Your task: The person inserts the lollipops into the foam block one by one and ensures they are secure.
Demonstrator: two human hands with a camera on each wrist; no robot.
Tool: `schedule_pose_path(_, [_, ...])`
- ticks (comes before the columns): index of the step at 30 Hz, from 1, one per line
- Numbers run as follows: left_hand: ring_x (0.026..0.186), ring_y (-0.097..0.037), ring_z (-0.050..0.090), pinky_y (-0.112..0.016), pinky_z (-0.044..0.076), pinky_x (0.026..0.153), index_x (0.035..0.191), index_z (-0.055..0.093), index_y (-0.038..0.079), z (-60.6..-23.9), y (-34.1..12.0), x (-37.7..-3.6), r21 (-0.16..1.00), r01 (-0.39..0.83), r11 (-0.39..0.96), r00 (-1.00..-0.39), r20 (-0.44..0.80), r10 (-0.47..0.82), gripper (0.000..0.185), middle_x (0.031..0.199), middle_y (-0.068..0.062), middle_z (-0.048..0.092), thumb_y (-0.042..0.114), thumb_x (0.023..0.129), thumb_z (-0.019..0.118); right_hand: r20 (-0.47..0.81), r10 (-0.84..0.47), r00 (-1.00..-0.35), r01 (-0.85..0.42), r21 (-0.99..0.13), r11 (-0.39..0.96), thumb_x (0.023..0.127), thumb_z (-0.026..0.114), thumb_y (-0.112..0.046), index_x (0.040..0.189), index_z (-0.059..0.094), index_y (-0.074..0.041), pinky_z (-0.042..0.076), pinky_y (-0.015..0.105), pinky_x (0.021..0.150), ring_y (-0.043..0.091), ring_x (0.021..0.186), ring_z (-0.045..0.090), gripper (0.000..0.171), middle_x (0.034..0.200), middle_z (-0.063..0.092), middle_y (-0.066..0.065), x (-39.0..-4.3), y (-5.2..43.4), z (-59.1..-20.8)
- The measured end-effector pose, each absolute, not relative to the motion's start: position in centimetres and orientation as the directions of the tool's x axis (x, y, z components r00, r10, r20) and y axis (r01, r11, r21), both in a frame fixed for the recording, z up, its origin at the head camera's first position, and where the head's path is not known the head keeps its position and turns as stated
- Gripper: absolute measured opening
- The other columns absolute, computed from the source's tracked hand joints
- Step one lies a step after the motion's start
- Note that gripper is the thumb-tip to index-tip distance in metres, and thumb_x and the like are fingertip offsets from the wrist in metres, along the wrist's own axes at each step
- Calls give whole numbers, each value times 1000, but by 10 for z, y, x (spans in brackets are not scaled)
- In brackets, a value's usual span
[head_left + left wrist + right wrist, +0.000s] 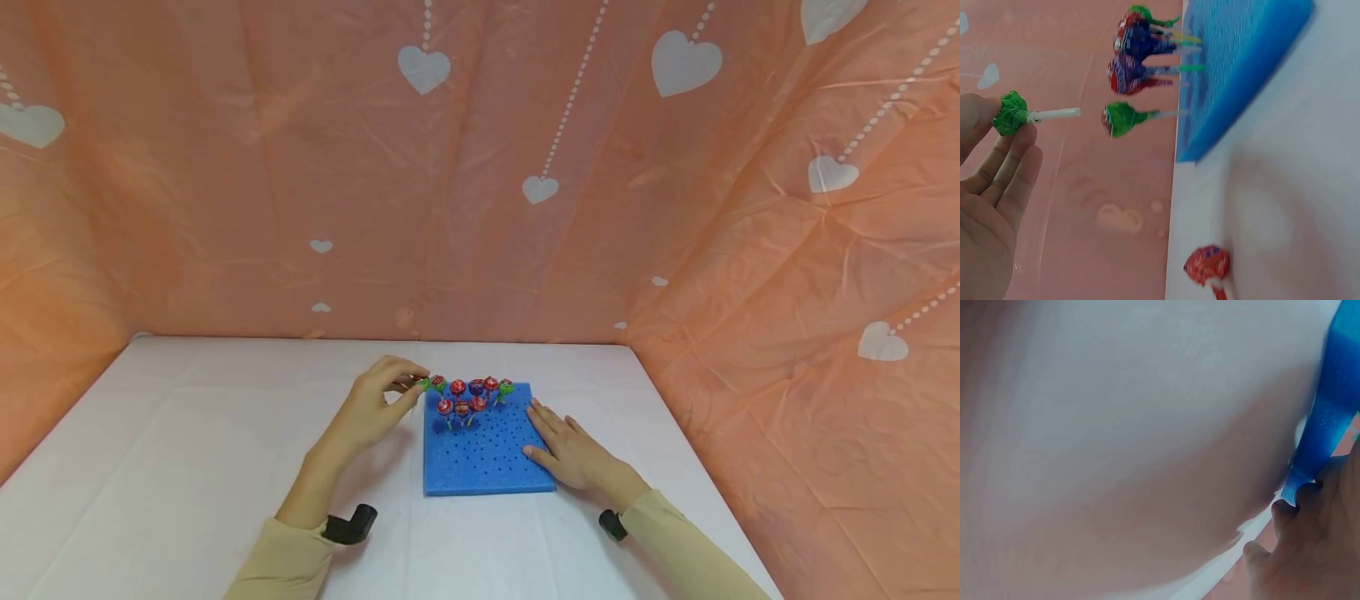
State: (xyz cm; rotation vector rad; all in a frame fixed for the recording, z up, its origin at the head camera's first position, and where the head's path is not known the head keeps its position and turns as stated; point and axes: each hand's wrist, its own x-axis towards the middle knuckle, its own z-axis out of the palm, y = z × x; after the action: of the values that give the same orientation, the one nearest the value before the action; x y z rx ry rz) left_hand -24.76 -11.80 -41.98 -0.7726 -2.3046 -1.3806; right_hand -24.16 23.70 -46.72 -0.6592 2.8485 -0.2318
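Note:
My left hand (372,407) pinches a green-wrapped lollipop (1010,114) by its head, between thumb and fingers. Its white stick points towards the blue foam board (465,477) and is clear of it in the left wrist view. Several lollipops with red, purple and green wrappers (457,387) stand with their sticks in the far part of the board, roughly in two rows. One green lollipop (1121,119) stands nearest the held one. On the board's right edge rests my right hand (576,454), its fingers stretched out.
Many small holes dot the board's top. A loose red-wrapped lollipop (1208,265) lies on the white tabletop (187,467) in the left wrist view. Orange sheeting with white hearts (480,275) hangs behind the table and along its sides.

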Motion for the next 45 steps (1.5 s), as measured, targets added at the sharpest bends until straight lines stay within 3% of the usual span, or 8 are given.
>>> schedule_pose_path(14, [98,-22,68,-41,61,84,114,73,4,-420,-86,-247,693,636,339,-772,566,289,21,113,-7,67,2,93,76,-161,-456,-875,-423,-202,883,108,41,-57,166,16,-8,17,59,126,33,159,17,80,174,11,10,-243,239,-470])
schedule_pose_path(21, [100,-24,69,-47,60,87,114,72,4,-419,-72,-248,711,634,305,-772,557,307,21,114,-8,66,1,94,75,-156,-456,-876,-423,-204,883,108,41,-57,166,17,-7,17,60,125,33,159,18,80,174,12,11,-242,239,-470])
schedule_pose_path(31, [105,-24,67,-42,59,95,114,70,6,-418,-53,-249,719,597,356,-800,499,334,20,115,-6,65,3,94,75,-165,-454,-876,-419,-207,884,108,41,-57,167,16,-8,16,59,126,33,159,17,80,174,11,10,-242,239,-469])
schedule_pose_path(36, [104,-25,66,-48,59,92,116,69,6,-420,-47,-252,716,595,365,-800,486,350,21,117,-7,65,3,95,74,-154,-466,-871,-434,-199,878,109,41,-55,166,15,-8,17,59,126,34,158,18,78,174,11,10,-243,239,-470])
schedule_pose_path(45, [101,-22,67,-47,60,89,114,70,6,-424,-35,-259,694,623,361,-778,500,380,20,112,-5,66,1,95,73,-156,-460,-874,-432,-182,883,110,40,-54,166,15,-8,17,58,126,33,158,18,77,174,12,11,-244,239,-471])
